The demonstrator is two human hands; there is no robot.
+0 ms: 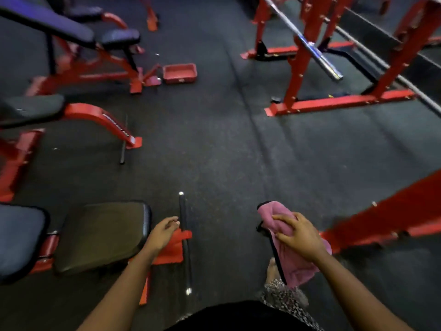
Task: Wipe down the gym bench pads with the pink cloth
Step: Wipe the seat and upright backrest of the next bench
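My right hand (pixel 299 236) grips the pink cloth (pixel 296 261), which has a black edge and hangs down over the dark floor at the lower right. My left hand (pixel 164 231) hovers with loosely curled fingers and holds nothing, just past the right edge of the nearest black bench seat pad (pixel 100 235). A second black pad (pixel 19 240) of the same bench lies at the far left. Two more benches with dark pads (pixel 31 108) (pixel 117 37) stand farther up the left side.
Red bench frames line the left. A black bar (pixel 185 240) lies on the floor by my left hand. A red tray (pixel 180 72) sits on the floor ahead. Red racks with a barbell (pixel 317 53) stand at the right, and a red beam (pixel 391 216) runs near my right hand.
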